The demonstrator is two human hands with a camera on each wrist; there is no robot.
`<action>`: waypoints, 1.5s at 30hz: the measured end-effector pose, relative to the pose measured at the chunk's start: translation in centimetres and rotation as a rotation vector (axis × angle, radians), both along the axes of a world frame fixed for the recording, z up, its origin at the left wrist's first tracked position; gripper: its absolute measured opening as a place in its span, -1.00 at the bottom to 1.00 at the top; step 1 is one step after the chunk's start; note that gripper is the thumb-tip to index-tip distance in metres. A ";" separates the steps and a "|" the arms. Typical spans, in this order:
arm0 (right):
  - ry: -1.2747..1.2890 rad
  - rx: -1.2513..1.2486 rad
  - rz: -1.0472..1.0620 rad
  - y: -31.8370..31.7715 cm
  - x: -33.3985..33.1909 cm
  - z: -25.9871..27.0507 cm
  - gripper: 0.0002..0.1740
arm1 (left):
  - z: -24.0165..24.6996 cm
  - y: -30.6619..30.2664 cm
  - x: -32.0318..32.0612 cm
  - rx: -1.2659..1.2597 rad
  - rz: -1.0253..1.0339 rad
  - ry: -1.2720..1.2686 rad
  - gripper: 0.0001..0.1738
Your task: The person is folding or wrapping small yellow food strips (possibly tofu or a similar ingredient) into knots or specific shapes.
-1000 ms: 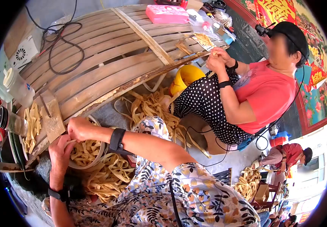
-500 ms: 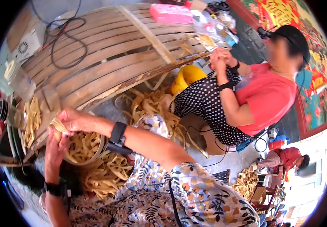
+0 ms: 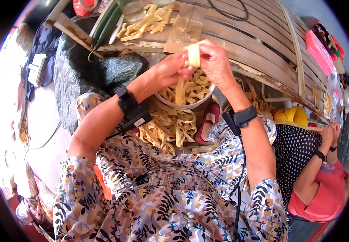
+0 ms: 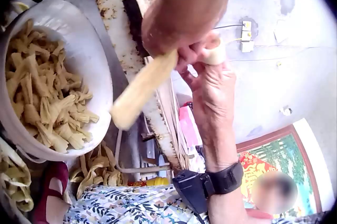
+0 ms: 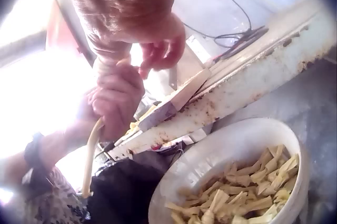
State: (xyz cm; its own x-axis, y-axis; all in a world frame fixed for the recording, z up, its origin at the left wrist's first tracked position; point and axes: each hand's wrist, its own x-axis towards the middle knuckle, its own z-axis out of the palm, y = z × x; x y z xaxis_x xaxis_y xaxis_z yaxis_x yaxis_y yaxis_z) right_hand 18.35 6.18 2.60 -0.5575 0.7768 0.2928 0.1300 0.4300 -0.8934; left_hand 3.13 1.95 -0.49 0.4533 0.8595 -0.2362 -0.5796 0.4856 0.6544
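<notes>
A flat pale yellow strip (image 3: 180, 92) is looped between the two hands, one end hanging down. My right hand (image 3: 217, 64) pinches the loop (image 3: 193, 55) at its fingertips. Fingers of my left hand (image 3: 169, 70) grip the strip just beneath the loop. In the left wrist view, the free end (image 4: 145, 90) points down from the fingers toward a white bucket (image 4: 97, 50). Short knotted strips (image 4: 50, 97) fill much of this bucket. The right wrist view has both hands close together above the bucket, with the strip's tail (image 5: 90, 161) below the left hand.
A slatted wooden bench (image 3: 255, 60) stands ahead, bearing a small board (image 3: 184, 32), cut strips (image 3: 150, 22) and green gourds (image 3: 108, 22). Long loose strips (image 3: 170, 125) lie below the bucket. Dark rocks (image 3: 122, 70) are at left; another person (image 3: 319, 185) sits at right.
The head view has swung right and down. The strip, mostly hidden in the hands earlier, became folded at the fingers and now forms a clear loop with a hanging end.
</notes>
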 end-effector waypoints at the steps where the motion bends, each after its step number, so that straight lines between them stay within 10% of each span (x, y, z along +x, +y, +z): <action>1: -0.061 0.258 -0.180 0.3 -0.2 -0.6 -0.79 | 0.2 0.2 0.2 -0.005 0.156 0.054 -0.86; 6: -0.089 0.307 -0.343 -0.3 -1.6 0.1 -0.83 | 1.6 0.1 0.3 0.234 0.547 0.410 -0.78; 14: -0.272 -0.060 -0.137 0.7 -1.0 -0.8 -0.87 | 2.4 -0.5 -0.8 0.852 0.439 1.356 -0.65; 21: -0.020 0.090 -0.139 -0.1 -2.0 -2.0 -0.88 | 0.8 -0.1 -0.4 0.631 0.521 1.192 -0.74; 24: 0.199 0.008 -0.149 0.2 -1.7 0.0 -0.91 | 1.4 0.1 -0.5 0.173 0.464 0.625 -0.76; 29: 0.552 -0.565 -0.306 2.6 -0.2 0.0 -0.93 | 3.6 -0.8 0.0 -0.031 0.348 0.153 -0.72; 45: 0.163 -0.559 0.055 -0.1 -1.4 0.2 -0.79 | 2.5 -1.9 -2.3 0.188 0.094 0.506 -0.75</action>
State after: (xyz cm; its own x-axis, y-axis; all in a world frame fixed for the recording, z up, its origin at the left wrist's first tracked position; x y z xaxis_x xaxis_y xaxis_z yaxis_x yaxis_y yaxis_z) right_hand 16.98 6.07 2.75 -0.5834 0.8093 -0.0679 -0.0375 -0.1104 -0.9932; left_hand 0.79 0.08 1.98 0.2425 0.9390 -0.2438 -0.2051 0.2952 0.9332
